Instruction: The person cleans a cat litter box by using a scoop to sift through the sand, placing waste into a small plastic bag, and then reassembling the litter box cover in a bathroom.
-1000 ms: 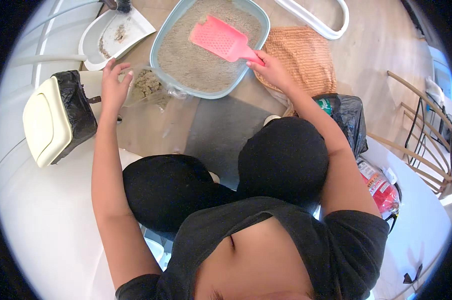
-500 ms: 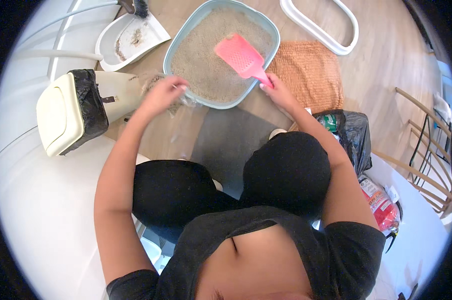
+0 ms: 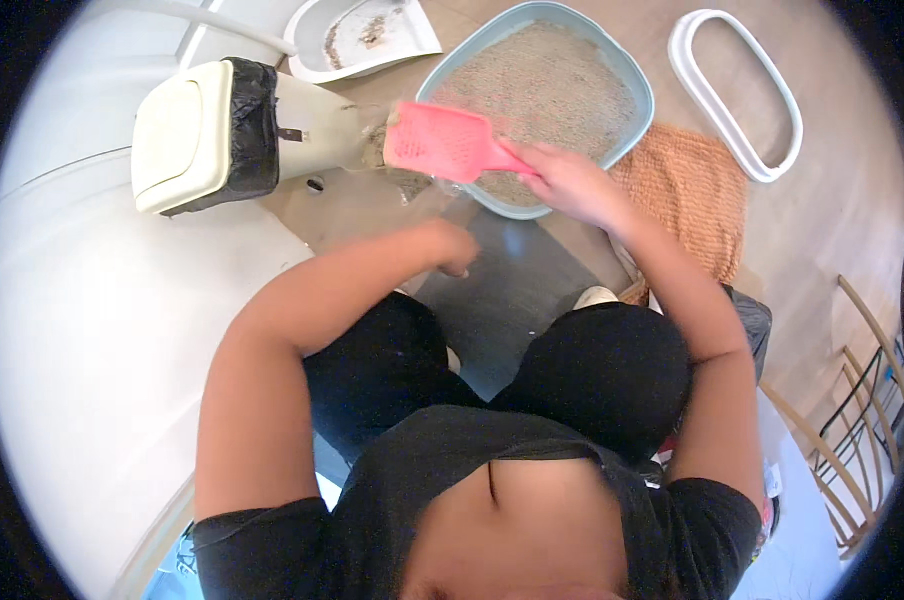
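Note:
My right hand (image 3: 577, 190) grips the handle of a pink slotted litter scoop (image 3: 437, 142). The scoop's head lies left of the handle, over the near left rim of a pale blue litter box (image 3: 644, 85) filled with grainy litter (image 3: 547, 85). Beneath the scoop, partly hidden, sits a clear plastic bag (image 3: 415, 187) with brownish bits in it. My left hand (image 3: 446, 247) is nearer to me than the bag, above a dark mat (image 3: 517, 290). Its fingers are curled closed and slightly blurred; anything in them is hidden.
A cream swing-lid bin (image 3: 180, 135) with a black liner lies at the left. Behind it rests a white dustpan (image 3: 342, 60) with debris. On the right are a brown ribbed towel (image 3: 690, 190), a white oval frame (image 3: 694, 85), a black bag (image 3: 755, 320) and curved wooden bars (image 3: 872, 315).
The scoop has swung left from above the litter to over the plastic bag. My left hand has come nearer to me and rightward. The whole view has shifted, moving the box rightward and up.

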A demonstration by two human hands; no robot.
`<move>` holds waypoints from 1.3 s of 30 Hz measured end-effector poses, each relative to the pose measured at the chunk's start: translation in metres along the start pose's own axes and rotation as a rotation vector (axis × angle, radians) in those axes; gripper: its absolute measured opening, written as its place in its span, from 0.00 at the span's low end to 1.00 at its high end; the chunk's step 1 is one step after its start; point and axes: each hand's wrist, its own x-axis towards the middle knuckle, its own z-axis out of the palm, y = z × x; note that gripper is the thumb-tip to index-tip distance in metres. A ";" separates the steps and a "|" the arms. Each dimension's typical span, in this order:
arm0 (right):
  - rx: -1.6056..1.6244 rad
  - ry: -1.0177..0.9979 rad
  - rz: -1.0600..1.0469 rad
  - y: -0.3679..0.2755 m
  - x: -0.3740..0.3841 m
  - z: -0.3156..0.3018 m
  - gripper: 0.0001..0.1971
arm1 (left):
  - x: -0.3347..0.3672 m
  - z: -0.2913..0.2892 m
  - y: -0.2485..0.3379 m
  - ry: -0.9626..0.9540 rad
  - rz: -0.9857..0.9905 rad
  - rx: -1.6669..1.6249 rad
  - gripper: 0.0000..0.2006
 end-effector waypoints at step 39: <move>-0.431 0.587 0.706 0.299 -0.062 -0.088 0.20 | 0.119 -0.007 0.030 0.775 -0.287 -2.548 0.18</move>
